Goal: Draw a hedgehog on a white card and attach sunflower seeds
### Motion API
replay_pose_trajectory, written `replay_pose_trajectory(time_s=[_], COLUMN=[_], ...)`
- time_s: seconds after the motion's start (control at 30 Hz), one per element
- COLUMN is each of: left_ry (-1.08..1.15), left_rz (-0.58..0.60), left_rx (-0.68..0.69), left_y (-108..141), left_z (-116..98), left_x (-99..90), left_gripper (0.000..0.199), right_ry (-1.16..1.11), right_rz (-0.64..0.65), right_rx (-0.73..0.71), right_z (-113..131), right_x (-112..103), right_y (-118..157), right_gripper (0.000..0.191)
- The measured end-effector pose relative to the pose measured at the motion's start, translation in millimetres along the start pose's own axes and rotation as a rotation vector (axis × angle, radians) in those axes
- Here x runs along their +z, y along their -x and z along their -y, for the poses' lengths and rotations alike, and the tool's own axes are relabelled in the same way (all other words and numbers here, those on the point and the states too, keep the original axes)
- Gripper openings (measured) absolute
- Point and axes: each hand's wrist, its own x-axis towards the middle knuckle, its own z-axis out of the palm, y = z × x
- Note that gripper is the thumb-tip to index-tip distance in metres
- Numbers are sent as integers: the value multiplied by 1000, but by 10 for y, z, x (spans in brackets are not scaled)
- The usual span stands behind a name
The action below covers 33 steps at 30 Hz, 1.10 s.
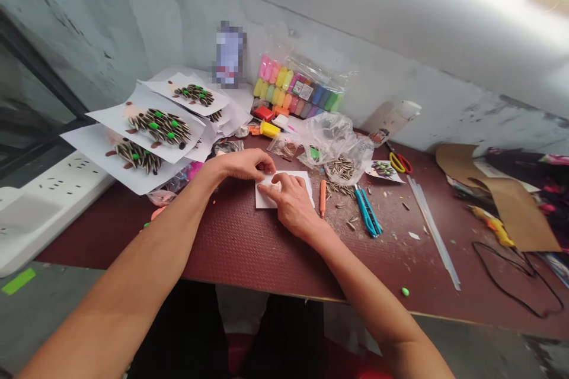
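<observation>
On the maroon counter, a white paper sheet lies between both hands; the left hand has its grip curled, fingertips at the sheet's far edge, any pinch unclear; the right hand presses its grip together over a small pale lump on the sheet; sunflower seeds sit in a plastic bag just beyond.

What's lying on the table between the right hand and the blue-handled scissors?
In the head view, an orange stick-like tool and scattered sunflower seed shells lie between the right hand and the blue-handled scissors.
</observation>
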Motion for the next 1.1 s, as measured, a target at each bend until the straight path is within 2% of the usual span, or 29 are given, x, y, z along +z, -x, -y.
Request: replay_pose_trajectory(time_s=[0.17, 0.27, 0.37, 0.47, 0.6, 0.8, 1.1], left_ry=[55, 30, -99, -219, -230, -241, -227], left_rz=[-106, -172, -228, -207, -171, -155, -183], left_rx=[-29, -61, -118, -155, -131, -135, -126], left_y=[-16, -35, -42, -40, -32, -7, 5], left_z=[52, 76, 87, 87, 71, 30, 5], left_x=[30, 47, 59, 66, 68, 62, 81], left_gripper=[35, 35, 34, 27, 16, 17, 16], right_ry=[14, 17, 8, 10, 6, 10, 15], right_rz=[-161, -170, -185, -215, -218, -173, -193], right_rx=[131, 165, 184, 171, 167, 189, 159], right_z=[-149, -210, -245, -292, -346, -331, -366], right_x=[-47, -60, -58, -56, -74, -137, -93], right_y=[73, 113, 132, 139, 150, 162, 186], right_gripper=[50, 49, 48, 47, 46, 46, 45])
